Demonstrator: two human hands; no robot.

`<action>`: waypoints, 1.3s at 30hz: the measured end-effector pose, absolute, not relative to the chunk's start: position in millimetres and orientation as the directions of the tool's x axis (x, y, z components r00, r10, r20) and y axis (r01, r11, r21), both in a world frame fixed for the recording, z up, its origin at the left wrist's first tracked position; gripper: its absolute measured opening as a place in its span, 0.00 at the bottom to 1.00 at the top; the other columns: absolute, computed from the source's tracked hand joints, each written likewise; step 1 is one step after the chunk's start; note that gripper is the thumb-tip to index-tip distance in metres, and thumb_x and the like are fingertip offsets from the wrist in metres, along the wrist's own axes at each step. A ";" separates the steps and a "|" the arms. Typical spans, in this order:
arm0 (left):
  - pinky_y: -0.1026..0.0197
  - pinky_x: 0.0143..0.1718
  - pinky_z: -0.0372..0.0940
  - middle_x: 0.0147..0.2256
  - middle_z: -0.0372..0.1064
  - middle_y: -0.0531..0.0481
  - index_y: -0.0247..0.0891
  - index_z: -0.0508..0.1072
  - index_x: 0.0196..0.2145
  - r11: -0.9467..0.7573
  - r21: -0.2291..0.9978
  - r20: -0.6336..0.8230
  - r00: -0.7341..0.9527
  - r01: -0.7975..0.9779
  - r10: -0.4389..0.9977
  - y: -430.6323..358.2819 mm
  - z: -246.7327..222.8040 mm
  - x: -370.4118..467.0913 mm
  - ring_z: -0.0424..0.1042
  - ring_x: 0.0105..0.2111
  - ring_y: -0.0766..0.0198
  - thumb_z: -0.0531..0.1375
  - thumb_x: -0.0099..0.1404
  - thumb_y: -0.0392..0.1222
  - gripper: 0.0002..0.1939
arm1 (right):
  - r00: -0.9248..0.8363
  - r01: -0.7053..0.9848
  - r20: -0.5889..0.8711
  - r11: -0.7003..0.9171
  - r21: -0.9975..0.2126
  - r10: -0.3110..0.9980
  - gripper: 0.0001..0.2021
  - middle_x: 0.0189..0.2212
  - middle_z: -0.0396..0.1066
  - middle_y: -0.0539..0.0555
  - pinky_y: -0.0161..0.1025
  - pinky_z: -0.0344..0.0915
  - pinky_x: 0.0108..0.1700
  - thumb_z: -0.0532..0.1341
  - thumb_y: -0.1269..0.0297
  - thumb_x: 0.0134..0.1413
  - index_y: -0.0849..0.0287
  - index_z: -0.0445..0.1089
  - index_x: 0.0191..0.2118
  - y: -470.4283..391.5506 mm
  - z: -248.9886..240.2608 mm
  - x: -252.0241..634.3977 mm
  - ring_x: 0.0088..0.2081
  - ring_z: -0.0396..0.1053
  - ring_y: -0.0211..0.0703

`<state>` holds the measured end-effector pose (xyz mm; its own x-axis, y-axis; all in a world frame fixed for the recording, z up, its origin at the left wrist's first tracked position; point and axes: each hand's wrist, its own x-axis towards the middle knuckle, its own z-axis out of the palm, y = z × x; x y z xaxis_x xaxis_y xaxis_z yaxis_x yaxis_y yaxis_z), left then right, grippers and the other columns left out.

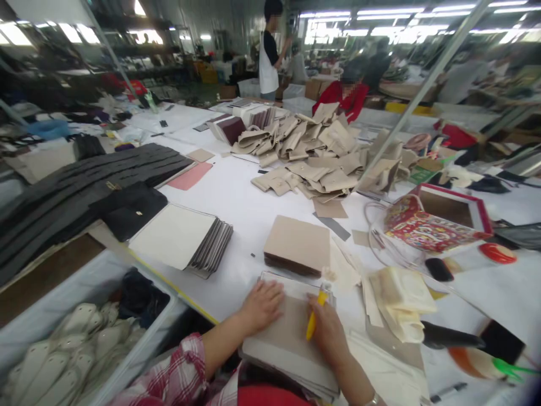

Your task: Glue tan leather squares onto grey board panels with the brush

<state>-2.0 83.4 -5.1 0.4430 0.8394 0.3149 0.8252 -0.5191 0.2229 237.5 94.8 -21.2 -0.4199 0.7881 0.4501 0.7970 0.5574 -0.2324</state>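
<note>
My left hand (262, 304) lies flat, fingers spread, on the left part of a beige sheet (291, 324) on top of a stack of grey-white panels (287, 361) at the table's front edge. A yellow-handled tool (311, 324) is gripped in my right hand (325, 324), its pale tip pointing away from me near the sheet's right side. Just beyond my hands stands a neat stack of beige panels (298, 243). Farther left sits a stack of cream panels with dark edges (180, 237).
A heap of beige pieces (313, 146) covers the table's far middle. Dark material (84, 192) lies left, above a bin of pale parts (80, 344). Right are a red patterned box (435, 220), cream cloth (399, 299) and a black handle (452, 336). Two people are beyond the table.
</note>
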 end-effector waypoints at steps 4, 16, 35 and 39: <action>0.50 0.55 0.47 0.52 0.61 0.47 0.41 0.63 0.51 -0.395 0.157 0.340 0.326 0.905 0.882 82.1 9.3 -41.4 0.55 0.54 0.57 0.50 0.63 0.52 0.21 | -0.374 0.837 0.420 0.496 -0.232 0.827 0.17 0.44 0.65 0.62 0.48 0.64 0.42 0.48 0.68 0.55 0.61 0.57 0.51 88.2 -27.2 249.1 0.44 0.65 0.50; 0.58 0.42 0.62 0.35 0.69 0.46 0.39 0.70 0.37 -0.089 0.153 0.341 0.032 0.984 0.940 56.7 64.4 -180.4 0.66 0.38 0.61 0.51 0.63 0.39 0.09 | -0.220 0.641 0.347 0.403 -0.654 0.912 0.11 0.42 0.68 0.57 0.42 0.67 0.41 0.53 0.60 0.54 0.56 0.59 0.43 72.8 32.1 180.6 0.40 0.69 0.45; 0.59 0.35 0.59 0.36 0.66 0.45 0.38 0.66 0.44 -0.835 0.123 0.189 0.814 0.536 0.550 2.3 17.3 18.4 0.62 0.34 0.62 0.51 0.63 0.38 0.11 | -0.200 0.833 -0.016 0.162 -0.529 0.980 0.06 0.22 0.64 0.47 0.34 0.58 0.26 0.54 0.62 0.50 0.56 0.56 0.33 56.4 9.6 266.4 0.23 0.65 0.39; 0.59 0.34 0.58 0.35 0.66 0.46 0.38 0.65 0.43 -0.830 0.135 0.156 0.816 0.541 0.557 -1.2 10.9 23.7 0.62 0.33 0.62 0.52 0.63 0.48 0.14 | -0.148 0.915 0.017 0.144 -0.376 0.989 0.09 0.23 0.67 0.50 0.34 0.56 0.23 0.54 0.56 0.52 0.56 0.60 0.35 56.9 6.2 268.6 0.22 0.67 0.42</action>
